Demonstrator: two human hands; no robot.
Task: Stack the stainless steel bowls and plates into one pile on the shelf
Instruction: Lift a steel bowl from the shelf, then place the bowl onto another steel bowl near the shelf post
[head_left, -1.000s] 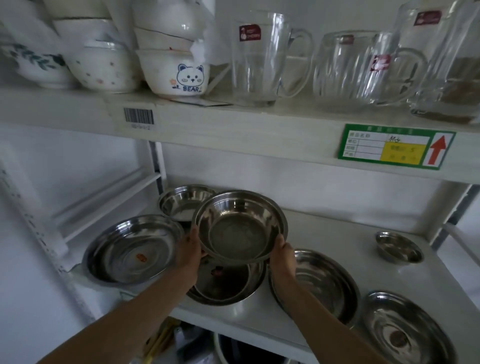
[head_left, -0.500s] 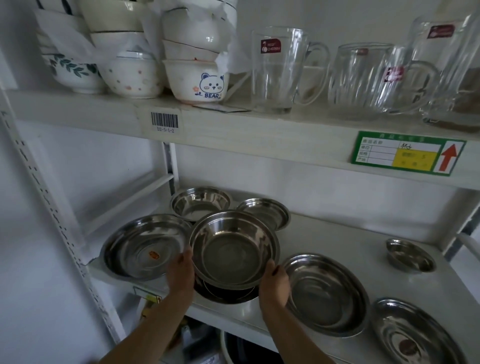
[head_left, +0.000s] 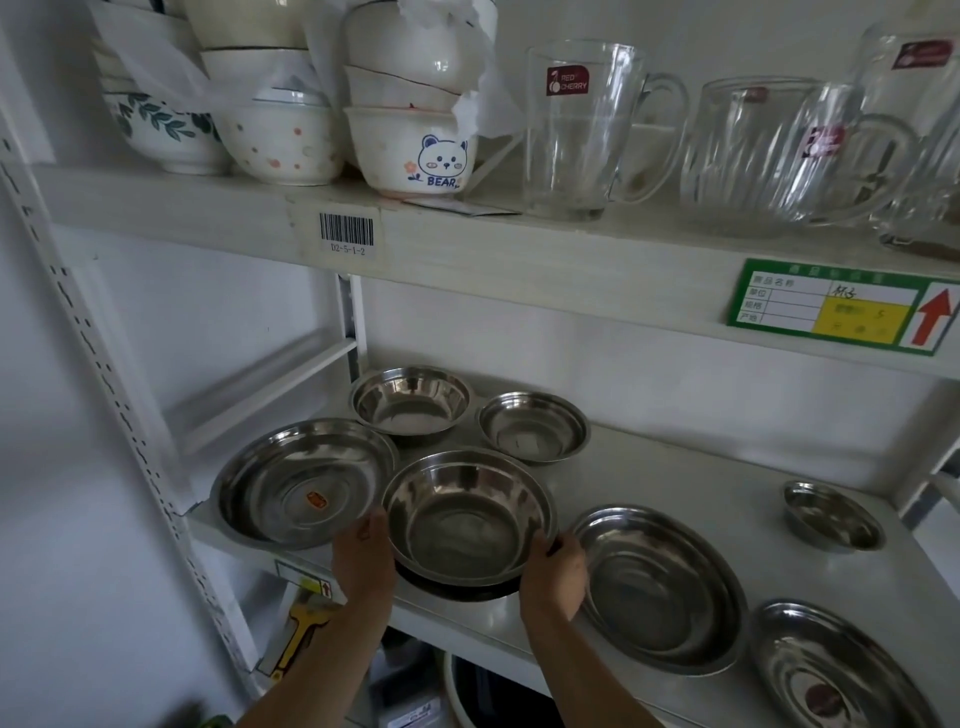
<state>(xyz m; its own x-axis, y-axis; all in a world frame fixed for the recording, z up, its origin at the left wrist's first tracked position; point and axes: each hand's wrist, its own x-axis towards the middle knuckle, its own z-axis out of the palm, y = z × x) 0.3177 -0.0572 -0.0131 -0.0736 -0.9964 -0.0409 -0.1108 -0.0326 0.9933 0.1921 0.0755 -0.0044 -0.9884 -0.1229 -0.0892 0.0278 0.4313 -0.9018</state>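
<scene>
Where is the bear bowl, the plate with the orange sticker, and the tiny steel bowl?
bear bowl (head_left: 415, 153), head view, on its side above the bear face.
plate with orange sticker (head_left: 291, 467), head view, inner base.
tiny steel bowl (head_left: 831, 514), head view, inside.

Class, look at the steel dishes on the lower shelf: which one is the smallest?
The small dish at the far right back, standing alone. It is clearly smaller than every other bowl and plate, including the held bowl.
</scene>
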